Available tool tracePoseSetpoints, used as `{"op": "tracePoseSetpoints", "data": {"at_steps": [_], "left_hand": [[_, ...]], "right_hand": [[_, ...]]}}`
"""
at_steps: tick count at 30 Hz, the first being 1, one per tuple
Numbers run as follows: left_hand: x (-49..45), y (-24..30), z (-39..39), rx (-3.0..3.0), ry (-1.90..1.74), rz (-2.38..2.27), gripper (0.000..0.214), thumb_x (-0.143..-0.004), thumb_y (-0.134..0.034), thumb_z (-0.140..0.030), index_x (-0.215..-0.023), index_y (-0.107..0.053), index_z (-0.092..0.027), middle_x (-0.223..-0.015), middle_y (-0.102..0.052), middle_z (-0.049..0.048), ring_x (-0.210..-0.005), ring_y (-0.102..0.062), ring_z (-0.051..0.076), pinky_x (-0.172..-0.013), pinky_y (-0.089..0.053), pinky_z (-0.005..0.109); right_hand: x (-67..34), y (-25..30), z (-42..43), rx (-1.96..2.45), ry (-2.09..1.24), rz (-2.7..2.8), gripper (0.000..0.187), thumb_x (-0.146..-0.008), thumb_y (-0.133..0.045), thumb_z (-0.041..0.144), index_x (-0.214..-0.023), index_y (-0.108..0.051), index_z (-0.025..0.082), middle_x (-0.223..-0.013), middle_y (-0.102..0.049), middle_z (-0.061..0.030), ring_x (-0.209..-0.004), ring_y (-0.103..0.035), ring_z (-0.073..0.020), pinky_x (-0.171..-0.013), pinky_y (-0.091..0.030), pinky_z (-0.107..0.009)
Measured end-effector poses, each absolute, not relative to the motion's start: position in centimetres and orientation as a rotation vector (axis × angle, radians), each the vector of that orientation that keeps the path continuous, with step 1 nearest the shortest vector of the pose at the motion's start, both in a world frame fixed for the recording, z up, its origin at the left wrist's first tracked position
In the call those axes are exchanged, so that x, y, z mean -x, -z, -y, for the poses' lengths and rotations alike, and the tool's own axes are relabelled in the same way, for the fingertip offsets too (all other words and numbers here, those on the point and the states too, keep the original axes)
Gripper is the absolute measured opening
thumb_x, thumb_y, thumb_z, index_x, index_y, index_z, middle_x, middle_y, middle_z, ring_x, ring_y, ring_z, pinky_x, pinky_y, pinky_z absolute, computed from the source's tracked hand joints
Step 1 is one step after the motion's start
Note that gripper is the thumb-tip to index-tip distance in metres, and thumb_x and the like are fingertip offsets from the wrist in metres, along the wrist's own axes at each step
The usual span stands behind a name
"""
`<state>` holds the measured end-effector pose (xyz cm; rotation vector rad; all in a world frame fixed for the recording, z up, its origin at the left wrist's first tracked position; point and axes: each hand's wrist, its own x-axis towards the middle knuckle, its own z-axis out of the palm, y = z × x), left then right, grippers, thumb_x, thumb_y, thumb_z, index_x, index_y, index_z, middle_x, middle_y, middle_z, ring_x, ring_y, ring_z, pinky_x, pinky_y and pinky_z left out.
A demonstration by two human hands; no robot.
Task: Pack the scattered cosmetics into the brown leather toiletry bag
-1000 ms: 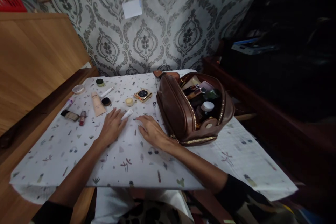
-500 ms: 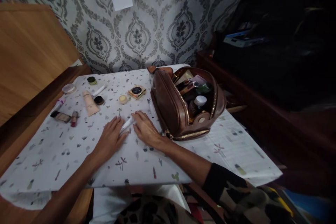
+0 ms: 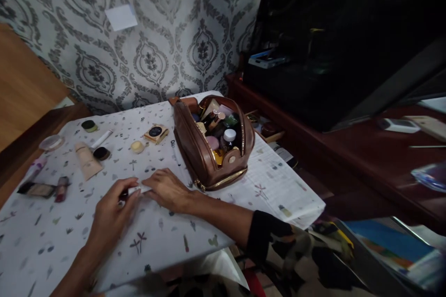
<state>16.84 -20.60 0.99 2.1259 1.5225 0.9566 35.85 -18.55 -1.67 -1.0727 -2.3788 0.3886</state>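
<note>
A slim white tube lies between my two hands, just above or on the printed tablecloth. My left hand pinches one end between thumb and fingers. My right hand has its fingers closed round the other end, which they hide. To the right of my hands stands a brown cosmetic bag, unzipped, with a white-capped bottle and other cosmetics inside. Beyond my hands sit a gold compact and a small cream jar.
On the left of the tablecloth lie a beige squeeze tube, a dark round jar, a green-lidded jar, a white stick, a flat palette and a lip gloss. A dark red cabinet borders the right.
My left hand has gone from lying flat to pinching the white tube, which is lifted slightly. The camera has turned right, so everything sits further left in view.
</note>
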Motion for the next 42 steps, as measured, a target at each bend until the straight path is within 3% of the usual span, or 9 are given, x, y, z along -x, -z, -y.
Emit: {"op": "tracePoseSetpoints", "data": {"at_steps": [4, 8, 11, 15, 24, 28, 33, 38, 42], "left_hand": [[-18.5, -2.8, 19.7, -1.741, -1.223, -1.504, 0.053, -0.072, -0.075, -0.057, -0.11, -0.062, -0.022, -0.097, -0.072, 0.0044, -0.083, -0.069, 0.021, -0.068, -0.056, 0.029], [-20.0, -2.9, 18.8, -1.506, -1.156, -1.41, 0.062, -0.07, -0.079, -0.055, -0.119, -0.063, -0.02, -0.091, -0.073, 0.0039, -0.075, -0.068, 0.019, -0.066, -0.056, 0.026], [-20.5, -1.9, 18.3, -1.373, -1.104, -1.269, 0.066, -0.071, -0.082, -0.05, -0.126, -0.061, -0.02, -0.101, -0.074, 0.006, -0.086, -0.07, 0.021, -0.072, -0.057, 0.027], [-20.4, -0.9, 17.8, -1.313, -1.077, -1.197, 0.058, -0.072, -0.082, -0.049, -0.118, -0.067, -0.018, -0.11, -0.074, 0.0099, -0.098, -0.07, 0.025, -0.081, -0.059, 0.031], [-20.0, 0.3, 16.8, -1.581, -1.016, -1.316, 0.052, -0.08, -0.069, -0.06, -0.112, -0.07, -0.019, -0.116, -0.071, 0.0068, -0.112, -0.064, 0.024, -0.106, -0.047, 0.035], [-19.9, 0.3, 16.5, -1.713, -1.004, -1.35, 0.049, -0.081, -0.066, -0.061, -0.106, -0.07, -0.019, -0.098, -0.072, 0.004, -0.091, -0.065, 0.021, -0.088, -0.052, 0.03], [-20.1, 0.3, 17.1, -1.766, -0.987, -1.346, 0.049, -0.082, -0.061, -0.064, -0.101, -0.068, -0.019, -0.063, -0.06, -0.0023, -0.056, -0.054, 0.016, -0.058, -0.048, 0.027], [-20.4, 0.0, 17.8, -1.8, -0.949, -1.299, 0.048, -0.089, -0.053, -0.066, -0.079, -0.061, -0.02, -0.051, -0.048, -0.004, -0.045, -0.043, 0.012, -0.046, -0.037, 0.025], [-20.5, -0.5, 18.0, -1.859, -0.93, -1.267, 0.059, -0.093, -0.047, -0.068, -0.057, -0.049, -0.021, -0.048, -0.044, -0.0021, -0.045, -0.042, 0.012, -0.046, -0.036, 0.024]], "right_hand": [[-36.0, 1.0, 19.0, 1.068, -0.634, 2.153, 0.018, -0.097, -0.065, 0.034, -0.097, -0.067, 0.017, -0.085, -0.068, -0.0021, -0.082, -0.061, -0.0159, -0.072, -0.041, -0.025], [-36.2, 0.5, 19.5, 1.049, -0.933, 1.829, 0.019, -0.092, -0.071, 0.034, -0.084, -0.064, 0.018, -0.066, -0.05, 0.0067, -0.062, -0.047, -0.0089, -0.06, -0.032, -0.02], [-36.2, 0.7, 19.5, 1.028, -1.017, 1.665, 0.015, -0.091, -0.071, 0.031, -0.087, -0.066, 0.017, -0.067, -0.049, 0.007, -0.063, -0.046, -0.0083, -0.061, -0.033, -0.019], [-36.0, 1.3, 19.0, 1.044, -1.012, 1.623, 0.02, -0.086, -0.074, 0.025, -0.105, -0.069, 0.019, -0.079, -0.061, 0.0043, -0.07, -0.054, -0.0101, -0.067, -0.04, -0.02], [-35.6, 1.9, 18.6, 1.114, -0.854, 1.646, 0.017, -0.085, -0.064, 0.011, -0.101, -0.067, 0.016, -0.099, -0.068, -0.0059, -0.089, -0.064, -0.0164, -0.084, -0.052, -0.027], [-36.1, 1.3, 18.8, 1.057, -0.872, 1.591, 0.019, -0.09, -0.06, 0.016, -0.108, -0.063, 0.019, -0.106, -0.067, -0.0054, -0.092, -0.064, -0.0152, -0.086, -0.053, -0.028], [-36.7, 0.5, 19.1, 1.083, -0.893, 1.523, 0.047, -0.095, -0.06, 0.029, -0.138, -0.045, 0.019, -0.107, -0.064, -0.0052, -0.09, -0.061, -0.0157, -0.085, -0.052, -0.031], [-36.8, 0.3, 18.8, 1.035, -0.908, 1.509, 0.021, -0.094, -0.062, 0.027, -0.114, -0.06, 0.02, -0.099, -0.065, -0.0017, -0.09, -0.06, -0.0147, -0.08, -0.048, -0.024], [-36.9, 0.1, 18.7, 1.011, -0.994, 1.46, 0.016, -0.092, -0.064, 0.023, -0.107, -0.061, 0.02, -0.084, -0.06, 0.0028, -0.078, -0.058, -0.012, -0.069, -0.044, -0.021]]}}
